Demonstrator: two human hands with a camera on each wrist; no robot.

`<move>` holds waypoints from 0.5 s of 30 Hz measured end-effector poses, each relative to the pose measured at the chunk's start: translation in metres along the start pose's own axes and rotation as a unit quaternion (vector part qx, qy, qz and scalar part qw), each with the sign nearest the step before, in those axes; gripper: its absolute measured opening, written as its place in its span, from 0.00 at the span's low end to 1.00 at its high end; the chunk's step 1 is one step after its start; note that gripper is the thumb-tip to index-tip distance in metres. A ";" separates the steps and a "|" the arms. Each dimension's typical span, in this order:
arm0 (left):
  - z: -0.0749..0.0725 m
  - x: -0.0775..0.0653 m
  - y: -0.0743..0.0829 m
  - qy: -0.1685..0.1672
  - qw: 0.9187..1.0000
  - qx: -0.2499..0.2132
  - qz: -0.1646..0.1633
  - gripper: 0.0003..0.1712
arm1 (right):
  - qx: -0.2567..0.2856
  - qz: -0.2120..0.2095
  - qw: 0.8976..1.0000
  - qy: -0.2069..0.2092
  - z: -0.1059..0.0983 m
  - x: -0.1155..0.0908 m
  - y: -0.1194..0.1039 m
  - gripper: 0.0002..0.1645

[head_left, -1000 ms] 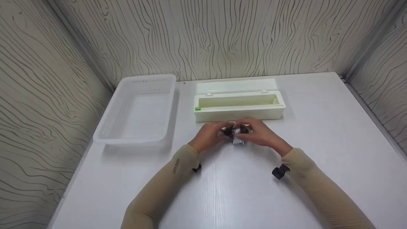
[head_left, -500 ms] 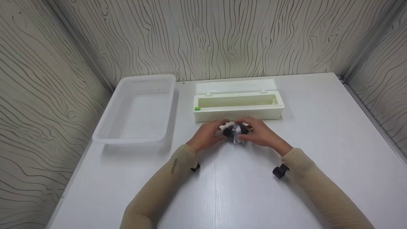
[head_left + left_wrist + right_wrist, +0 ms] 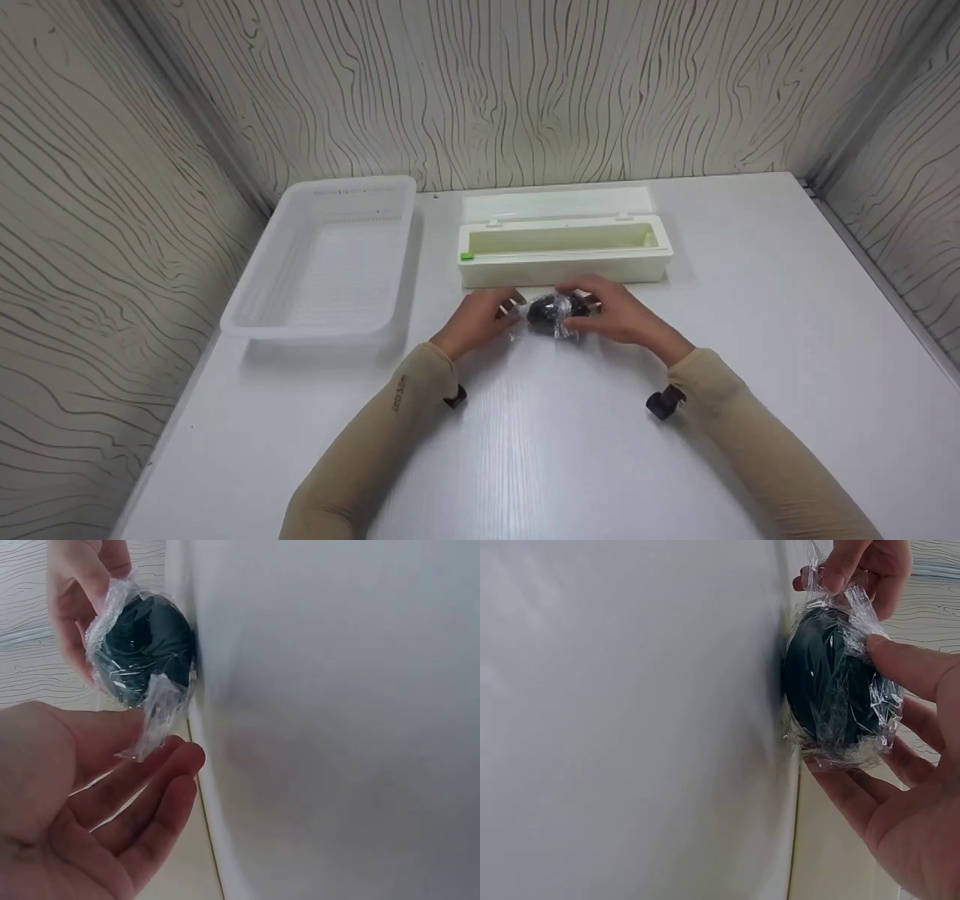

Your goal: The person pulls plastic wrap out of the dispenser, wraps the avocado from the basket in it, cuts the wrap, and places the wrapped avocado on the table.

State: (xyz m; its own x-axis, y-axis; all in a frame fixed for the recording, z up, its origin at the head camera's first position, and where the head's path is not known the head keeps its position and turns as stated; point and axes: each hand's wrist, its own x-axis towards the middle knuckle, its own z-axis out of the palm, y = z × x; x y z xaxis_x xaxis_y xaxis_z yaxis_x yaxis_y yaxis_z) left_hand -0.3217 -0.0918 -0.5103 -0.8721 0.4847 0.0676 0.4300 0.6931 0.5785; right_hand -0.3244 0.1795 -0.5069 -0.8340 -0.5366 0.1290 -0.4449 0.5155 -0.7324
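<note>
A dark, rounded object (image 3: 541, 313) wrapped in clear cling film (image 3: 855, 742) sits low on the white table, just in front of the long box. My right hand (image 3: 616, 315) holds it from the right, with thumb and fingers spread around the wrapped side. To its left, my left hand (image 3: 474, 321) pinches a loose end of the film (image 3: 156, 720) between thumb and fingers. In the left wrist view this strip stretches from the object to the fingertips. Film folds and glare hide part of the dark surface.
A long cream-white box (image 3: 562, 270) with its lid (image 3: 559, 201) raised and a green slider (image 3: 466, 256) stands right behind the hands. A translucent plastic basket (image 3: 307, 331) is at the left. Wood-patterned walls (image 3: 525, 90) enclose the table (image 3: 510, 450).
My left hand has moved left, away from the dark object, drawing a film end with it. More of the object shows now. The right hand has stayed nearly in place.
</note>
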 end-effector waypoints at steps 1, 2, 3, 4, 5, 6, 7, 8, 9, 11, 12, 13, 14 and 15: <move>0.000 0.000 0.000 0.001 1.000 -0.004 -0.002 0.12 | 0.000 -0.001 1.000 -0.002 0.000 0.000 0.000 0.35; -0.001 0.000 0.000 0.002 1.000 -0.010 -0.004 0.12 | -0.002 -0.001 1.000 -0.003 0.000 0.000 0.001 0.35; -0.001 -0.001 0.000 0.005 1.000 -0.016 -0.005 0.11 | -0.003 0.000 1.000 -0.004 0.000 0.000 0.001 0.35; -0.001 -0.001 -0.001 0.007 1.000 -0.024 -0.006 0.11 | -0.003 0.001 1.000 -0.005 0.000 0.000 0.002 0.35; -0.001 -0.002 0.000 0.011 0.999 -0.034 -0.007 0.11 | -0.003 0.001 1.000 -0.006 0.000 0.000 0.002 0.35; -0.001 -0.003 0.000 0.016 0.999 -0.045 -0.007 0.11 | -0.004 0.001 1.000 -0.007 -0.001 0.000 0.003 0.35; -0.002 -0.004 0.001 0.020 0.998 -0.059 -0.008 0.11 | -0.005 0.001 1.000 -0.007 -0.001 0.000 0.003 0.35; -0.002 -0.004 0.002 0.023 0.997 -0.079 -0.008 0.11 | -0.006 0.001 1.000 -0.007 -0.001 0.000 0.003 0.35; -0.002 -0.005 0.003 0.027 0.995 -0.100 -0.010 0.10 | -0.007 0.000 1.000 -0.006 -0.001 0.000 0.003 0.35; -0.002 -0.006 0.007 0.035 0.989 -0.142 -0.011 0.09 | -0.010 -0.002 1.000 -0.006 -0.002 0.000 0.004 0.35; -0.002 -0.007 0.009 0.038 0.986 -0.159 -0.010 0.08 | -0.012 -0.004 1.000 -0.006 -0.002 0.000 0.004 0.35; -0.002 -0.007 0.011 0.040 0.984 -0.175 -0.009 0.08 | -0.013 -0.005 1.000 -0.006 -0.002 0.000 0.004 0.34; -0.002 -0.007 0.013 0.044 0.982 -0.184 -0.005 0.07 | -0.015 -0.005 1.000 -0.006 -0.003 0.000 0.003 0.34; -0.001 -0.007 0.015 0.049 0.981 -0.186 0.000 0.07 | -0.017 -0.006 1.000 -0.006 -0.003 0.000 0.003 0.34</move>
State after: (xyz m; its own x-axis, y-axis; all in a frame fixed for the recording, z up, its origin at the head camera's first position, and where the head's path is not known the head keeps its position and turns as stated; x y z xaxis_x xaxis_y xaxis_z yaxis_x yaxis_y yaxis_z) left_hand -0.3092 -0.0853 -0.5009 -0.8982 0.4183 0.1351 0.3310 0.4414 0.8340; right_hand -0.3271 0.1829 -0.5074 -0.8249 -0.5505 0.1286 -0.4652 0.5317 -0.7077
